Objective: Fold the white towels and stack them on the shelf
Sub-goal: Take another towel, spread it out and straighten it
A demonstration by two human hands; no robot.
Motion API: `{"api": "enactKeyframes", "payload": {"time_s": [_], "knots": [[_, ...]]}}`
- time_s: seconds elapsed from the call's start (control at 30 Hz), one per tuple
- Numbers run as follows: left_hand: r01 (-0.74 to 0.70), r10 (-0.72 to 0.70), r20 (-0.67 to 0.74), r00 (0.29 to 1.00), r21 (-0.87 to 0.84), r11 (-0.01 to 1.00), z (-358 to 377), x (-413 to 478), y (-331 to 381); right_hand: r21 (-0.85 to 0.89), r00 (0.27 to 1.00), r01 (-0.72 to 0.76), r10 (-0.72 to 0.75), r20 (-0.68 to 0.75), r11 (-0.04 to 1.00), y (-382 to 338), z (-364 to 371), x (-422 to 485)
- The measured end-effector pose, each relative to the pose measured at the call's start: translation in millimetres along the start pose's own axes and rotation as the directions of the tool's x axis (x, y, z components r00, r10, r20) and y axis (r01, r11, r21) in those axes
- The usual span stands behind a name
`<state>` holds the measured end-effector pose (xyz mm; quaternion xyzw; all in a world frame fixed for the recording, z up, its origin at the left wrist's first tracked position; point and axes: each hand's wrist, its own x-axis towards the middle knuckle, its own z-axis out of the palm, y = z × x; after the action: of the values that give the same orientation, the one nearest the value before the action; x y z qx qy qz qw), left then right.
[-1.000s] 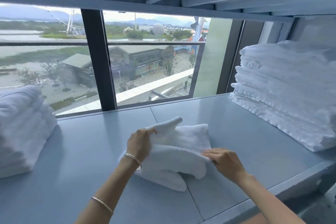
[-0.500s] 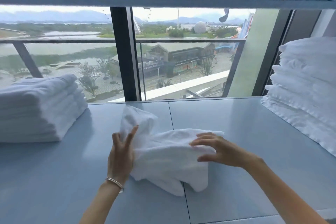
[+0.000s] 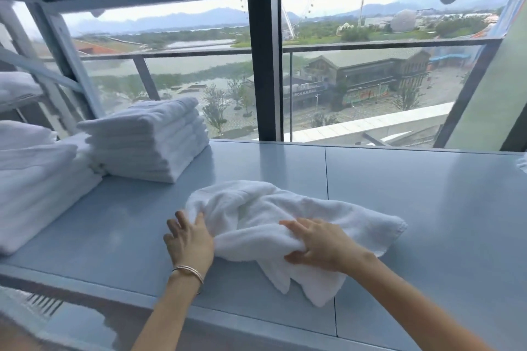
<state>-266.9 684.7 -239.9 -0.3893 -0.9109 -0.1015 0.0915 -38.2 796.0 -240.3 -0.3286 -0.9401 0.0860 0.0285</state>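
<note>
bracelet: on the left wrist.
left hand: fingers straight and spread, resting on shelf, thumb touching left edge of white towel.
right hand: fingers curled, gripping a fold of white towel.
white towel: crumpled, between both hands and just beyond them.
folded stack: white towels, beyond left hand, to its left, well apart.
window: beyond both hands, behind shelf.

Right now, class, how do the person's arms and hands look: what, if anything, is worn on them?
No sleeves show: both arms are bare to the frame's edge. The left hand and right hand wear no gloves and no rings that I can see. A thin, shiny bangle circles the left wrist; the right wrist wears nothing.
</note>
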Motion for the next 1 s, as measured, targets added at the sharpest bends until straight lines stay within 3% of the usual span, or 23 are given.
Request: {"api": "enactKeyframes", "payload": {"time_s": [0.07,0.1,0.2,0.27,0.33,0.43,0.57,0.67,0.73,0.87,1.0], "knots": [[-0.181,0.178,-0.183,0.967,0.001,0.983,3.1,-0.2,4.6,-0.066,0.999,-0.010,0.007,-0.045,0.998,-4.1,8.3,-5.2],[-0.280,0.268,-0.209,0.941,-0.031,0.960,-0.8,-1.3,10.8,-0.082,0.998,-0.007,0.002,-0.065,0.997,-5.5,11.2,-7.8],[-0.621,0.609,-0.127,0.783,-0.210,0.755,-11.0,-19.6,42.7,0.068,0.993,-0.003,0.010,-0.116,0.998,-2.9,12.7,-13.5],[-0.654,0.697,0.102,0.710,-0.271,0.706,-13.2,-31.1,60.4,0.266,0.987,-0.024,0.064,-0.144,0.964,8.8,7.6,-19.8],[-0.664,0.704,0.111,0.702,-0.257,0.702,-1.1,-35.4,66.2,0.328,0.978,-0.041,0.105,-0.182,0.944,25.7,1.0,-30.3],[-0.657,0.675,-0.075,0.734,-0.328,0.679,11.6,-36.2,67.3,0.195,0.958,-0.077,0.127,-0.257,0.978,48.1,-6.0,-50.8],[-0.608,0.583,-0.206,0.786,-0.427,0.669,10.5,-37.4,66.8,0.171,0.832,-0.210,0.267,-0.486,0.963,68.4,-14.9,-73.0],[-0.595,0.559,-0.228,0.797,-0.449,0.666,12.5,-34.9,62.2,0.218,0.769,-0.222,0.309,-0.559,0.950,72.4,-24.3,-81.3],[-0.611,0.567,-0.242,0.788,-0.420,0.671,13.0,-31.9,59.0,0.215,0.811,-0.161,0.254,-0.528,0.963,70.4,-27.7,-84.5],[-0.581,0.566,-0.142,0.812,-0.295,0.759,3.4,-28.1,59.2,0.213,0.932,-0.121,0.184,-0.312,0.970,79.4,-12.8,-84.7],[-0.662,0.664,-0.022,0.747,-0.115,0.741,-13.3,-38.4,82.3,0.396,0.888,-0.137,0.290,-0.357,0.908,74.1,-4.5,-76.6]]}}
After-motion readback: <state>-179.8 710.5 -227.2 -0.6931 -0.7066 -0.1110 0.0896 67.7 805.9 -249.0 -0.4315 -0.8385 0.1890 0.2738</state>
